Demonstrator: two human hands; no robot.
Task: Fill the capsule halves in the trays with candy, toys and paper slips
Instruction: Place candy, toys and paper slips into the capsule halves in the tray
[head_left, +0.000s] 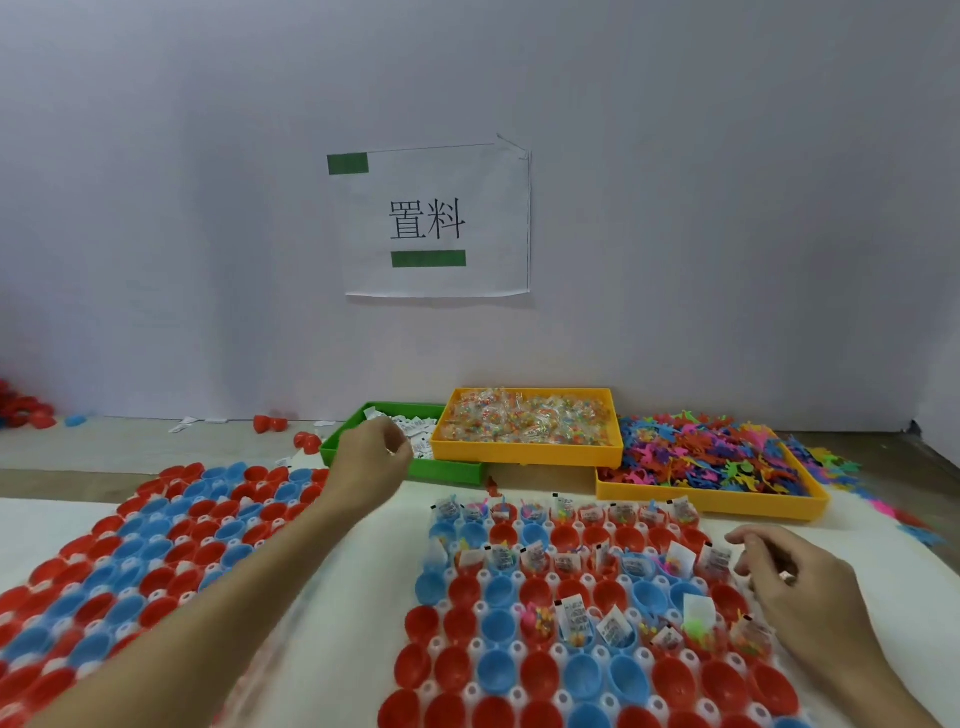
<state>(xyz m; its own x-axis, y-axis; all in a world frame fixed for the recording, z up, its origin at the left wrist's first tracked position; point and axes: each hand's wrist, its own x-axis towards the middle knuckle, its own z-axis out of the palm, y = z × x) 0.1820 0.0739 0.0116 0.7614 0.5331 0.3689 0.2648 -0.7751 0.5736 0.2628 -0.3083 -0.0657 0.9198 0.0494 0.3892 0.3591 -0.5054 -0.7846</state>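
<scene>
The left hand was extended over the near corner of the green bin, fingers curled inward; whether they pinched a paper slip could not be told. The right hand hovered at the right edge of the near tray, fingers loosely bent and pinching nothing visible.

The near tray was a white grid holding red and blue capsule halves, open side up. Three rows (the far row, one in the middle and one lower down) held printed slips, candy packets and small bright toys; the rows between stood open. A second tray of red and blue halves lay to the left, beneath the left forearm.

Beyond the trays, three bins stood side by side: the green bin with white slips, a yellow bin of wrapped candy partly resting on its neighbours, and a second yellow bin heaped with coloured toys, some spilled onto the table at the right. A bare strip of white surface separated the two trays.

The wall carried a taped paper sign. Loose red halves lay along the wall's foot. Both trays were cut off by the frame's lower edge.
</scene>
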